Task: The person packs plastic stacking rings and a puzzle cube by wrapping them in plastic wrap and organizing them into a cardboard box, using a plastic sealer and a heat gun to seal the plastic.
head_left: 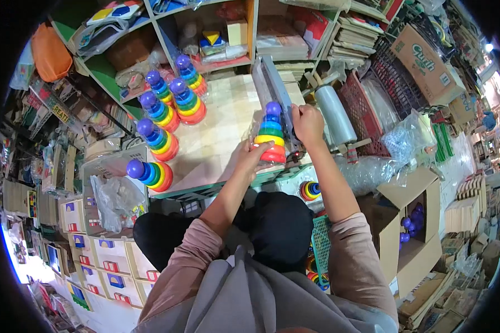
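My left hand [251, 158] is closed around the lower rings of a rainbow stacking tower [270, 133], which stands upright near the table's front edge and is wrapped in clear plastic. Purple tops the tower, with blue, green, yellow, orange and red rings below. Just right of it, my right hand [307, 125] is curled on the handle of a long grey bar sealer [276, 89]. The sealer's bar reaches toward the back shelf. Several more wrapped towers [189, 102] stand at the left part of the table [219, 105].
A plastic film roll [336, 115] lies right of the sealer. An open cardboard box [408, 230] with purple balls [411, 225] is at the lower right. A crate [94, 166] with plastic bags stands left. Shelves [255, 33] line the back.
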